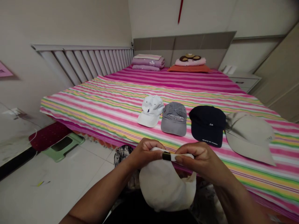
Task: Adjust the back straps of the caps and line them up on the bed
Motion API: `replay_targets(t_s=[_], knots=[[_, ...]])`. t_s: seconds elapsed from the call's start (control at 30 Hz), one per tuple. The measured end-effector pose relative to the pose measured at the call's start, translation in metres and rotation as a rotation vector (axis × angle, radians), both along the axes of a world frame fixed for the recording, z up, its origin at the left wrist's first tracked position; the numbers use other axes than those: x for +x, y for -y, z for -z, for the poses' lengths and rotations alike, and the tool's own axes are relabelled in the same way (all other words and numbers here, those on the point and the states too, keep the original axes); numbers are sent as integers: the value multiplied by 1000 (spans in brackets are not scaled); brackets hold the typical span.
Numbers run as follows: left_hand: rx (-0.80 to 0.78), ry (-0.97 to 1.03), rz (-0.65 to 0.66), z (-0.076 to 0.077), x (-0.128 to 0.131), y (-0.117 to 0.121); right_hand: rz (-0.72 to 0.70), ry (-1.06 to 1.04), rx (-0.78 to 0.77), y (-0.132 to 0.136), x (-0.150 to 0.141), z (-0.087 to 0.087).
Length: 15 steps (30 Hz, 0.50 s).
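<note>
1. An off-white cap point(167, 185) is held in front of the person, its strap point(183, 156) pinched between the clenched left hand point(146, 153) and right hand point(201, 158).
2. A white cap point(151, 111), grey cap point(174, 119), navy cap point(207, 125) and beige cap point(249, 137) are laid in a row, untouched, on the striped bed point(93, 104).

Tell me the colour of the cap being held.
The cap is off-white with a black slider on its strap, shown best in the head view.

Left hand point(144, 153) and right hand point(198, 158) pinched back strap of cream cap point(163, 183), black buckle point(166, 156) between them, crown hanging below. Beyond, on striped bedsheet point(93, 105), white cap point(150, 111), grey cap point(174, 119), navy cap point(207, 126), beige cap point(249, 137) lay in row.
</note>
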<state>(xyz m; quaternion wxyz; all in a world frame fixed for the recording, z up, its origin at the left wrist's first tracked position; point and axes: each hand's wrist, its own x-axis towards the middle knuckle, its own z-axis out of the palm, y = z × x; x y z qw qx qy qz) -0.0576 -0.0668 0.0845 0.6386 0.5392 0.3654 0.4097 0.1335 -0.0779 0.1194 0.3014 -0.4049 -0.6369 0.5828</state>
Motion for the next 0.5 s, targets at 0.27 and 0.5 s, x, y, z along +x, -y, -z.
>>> replay_targets(t_s=[0.27, 0.5], knots=[[-22, 10, 12, 1, 0, 0, -1, -33, -27, -2, -2, 5], [-51, 6, 15, 2, 0, -1, -15, -25, -16, -4, 0, 6]])
